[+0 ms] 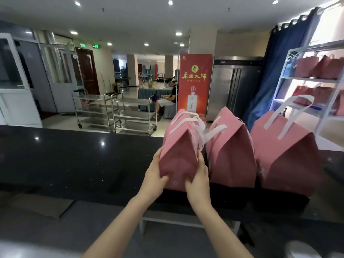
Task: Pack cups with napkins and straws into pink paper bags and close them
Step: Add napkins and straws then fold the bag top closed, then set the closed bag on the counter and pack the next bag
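Three pink paper bags with white handles stand in a row on the black counter [74, 157], all with their tops folded shut. The left bag [178, 146] is between my hands. My left hand [155, 173] grips its left side and lower corner. My right hand [198, 176] presses its right side, close to the middle bag [230, 155]. The right bag [284, 157] stands apart with its handle upright. No cups, napkins or straws show; the bags hide their contents.
A white shelf rack [316, 79] at the right holds more pink bags. Beyond the counter stand two steel trolleys [130, 112], a red banner [194, 82], a steel fridge [229, 86] and a seated person [167, 99]. A lower grey surface [55, 220] lies in front of me.
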{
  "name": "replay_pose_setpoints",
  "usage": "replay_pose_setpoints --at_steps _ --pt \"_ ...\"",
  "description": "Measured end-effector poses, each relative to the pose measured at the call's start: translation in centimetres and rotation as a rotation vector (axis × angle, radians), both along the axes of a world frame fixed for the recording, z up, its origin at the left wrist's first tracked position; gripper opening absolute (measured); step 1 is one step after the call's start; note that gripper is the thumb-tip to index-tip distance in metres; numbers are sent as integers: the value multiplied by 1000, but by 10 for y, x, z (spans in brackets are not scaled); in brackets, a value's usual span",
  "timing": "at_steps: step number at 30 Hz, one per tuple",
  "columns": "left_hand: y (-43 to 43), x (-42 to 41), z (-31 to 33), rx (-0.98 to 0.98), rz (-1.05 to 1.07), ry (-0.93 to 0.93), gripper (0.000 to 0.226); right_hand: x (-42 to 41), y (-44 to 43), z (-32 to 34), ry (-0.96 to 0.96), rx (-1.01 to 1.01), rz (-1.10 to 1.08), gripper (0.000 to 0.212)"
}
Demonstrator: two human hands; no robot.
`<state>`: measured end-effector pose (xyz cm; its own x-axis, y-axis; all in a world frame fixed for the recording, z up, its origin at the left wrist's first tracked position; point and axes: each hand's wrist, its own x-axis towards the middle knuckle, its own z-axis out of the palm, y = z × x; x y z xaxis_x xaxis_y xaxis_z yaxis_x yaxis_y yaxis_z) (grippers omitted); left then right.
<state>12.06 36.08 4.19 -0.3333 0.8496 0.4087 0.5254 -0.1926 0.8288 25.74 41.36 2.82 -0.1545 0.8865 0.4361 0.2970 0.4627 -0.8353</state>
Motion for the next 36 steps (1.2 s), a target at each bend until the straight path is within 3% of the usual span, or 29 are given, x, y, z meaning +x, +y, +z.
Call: replay_pose_setpoints --at_steps 10,17,24,29,36 --pt "55 -19 -15 -14 28 -27 93 -22 48 -6 -56 18 -81 93" --pt "34 -32 -19 -50 53 -38 89 -17 21 -9 10 68 -107 87" --pt "-60 -76 -34 -23 182 -86 52 -34 -42 -18 -10 155 -137 72" --pt "-152 -132 -47 -63 265 -83 30 -95 -101 -30 -58 118 30 53" --pt "-311 -245 -66 -80 468 -53 24 -230 -224 -51 -165 79 293 34"
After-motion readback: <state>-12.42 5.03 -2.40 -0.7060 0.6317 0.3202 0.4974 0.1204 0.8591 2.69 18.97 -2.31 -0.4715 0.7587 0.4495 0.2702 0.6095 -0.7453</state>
